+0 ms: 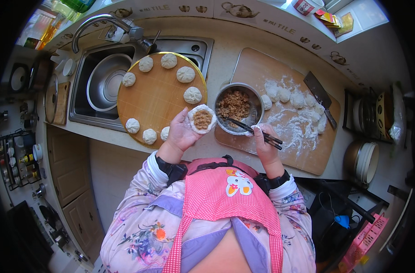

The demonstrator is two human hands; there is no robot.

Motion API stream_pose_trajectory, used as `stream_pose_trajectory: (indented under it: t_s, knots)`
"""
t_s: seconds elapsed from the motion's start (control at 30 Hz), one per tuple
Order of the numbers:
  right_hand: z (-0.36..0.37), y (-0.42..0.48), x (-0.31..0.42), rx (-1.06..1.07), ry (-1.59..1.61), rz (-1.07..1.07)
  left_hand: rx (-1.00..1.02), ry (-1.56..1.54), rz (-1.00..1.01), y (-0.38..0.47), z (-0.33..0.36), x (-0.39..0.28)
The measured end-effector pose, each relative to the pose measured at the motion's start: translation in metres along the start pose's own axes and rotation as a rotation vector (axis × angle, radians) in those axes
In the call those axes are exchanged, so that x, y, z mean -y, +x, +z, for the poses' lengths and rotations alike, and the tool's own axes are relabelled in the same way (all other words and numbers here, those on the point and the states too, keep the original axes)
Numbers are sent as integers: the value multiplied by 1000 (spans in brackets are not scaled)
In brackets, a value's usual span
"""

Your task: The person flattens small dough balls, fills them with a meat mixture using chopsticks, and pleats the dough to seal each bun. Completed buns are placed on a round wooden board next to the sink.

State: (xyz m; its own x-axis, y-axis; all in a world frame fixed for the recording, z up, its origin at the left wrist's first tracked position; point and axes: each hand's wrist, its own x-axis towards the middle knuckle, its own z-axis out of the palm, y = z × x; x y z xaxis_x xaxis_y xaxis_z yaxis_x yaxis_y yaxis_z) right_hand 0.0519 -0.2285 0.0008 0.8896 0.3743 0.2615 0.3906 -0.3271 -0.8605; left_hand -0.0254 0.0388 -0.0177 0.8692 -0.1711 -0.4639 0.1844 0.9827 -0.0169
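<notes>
On my left hand [182, 131] lies an open dough wrapper [212, 119] topped with meat filling [202, 119]. My right hand [266, 145] grips dark chopsticks [272, 139], whose tips reach into a steel bowl [258, 89] of minced filling [234, 103]. Several pleated buns [193, 95] sit around the rim area of a round wooden board [152, 102] with a gold edge; one bun is partly hidden behind my left hand. Right of the bowl, floured dough pieces [297, 100] rest on a rectangular wooden board [316, 160] dusted with flour.
A cleaver [317, 89] lies at the rectangular board's right side. The round board overlaps a steel sink [78, 102] holding a metal basin [106, 82], below a faucet [91, 20]. Pots and a rack [347, 112] stand at the right. The tiled ledge [262, 20] runs behind the counter.
</notes>
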Motion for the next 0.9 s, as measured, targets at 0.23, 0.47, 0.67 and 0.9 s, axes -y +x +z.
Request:
stream_pose_trajectory:
  t_s: [0.23, 0.47, 0.67, 0.9]
  knots:
    - [2, 7, 11, -32, -20, -93, 16, -9, -14, 3, -2, 0]
    - [9, 13, 15, -43, 7, -228, 7, 11, -9, 3, 0, 1]
    - [15, 12, 8, 27, -19, -169, -26, 17, 0, 4, 2, 1]
    - [18, 2, -10, -188, 462, 416, -41, 35, 7, 4, 3, 2]
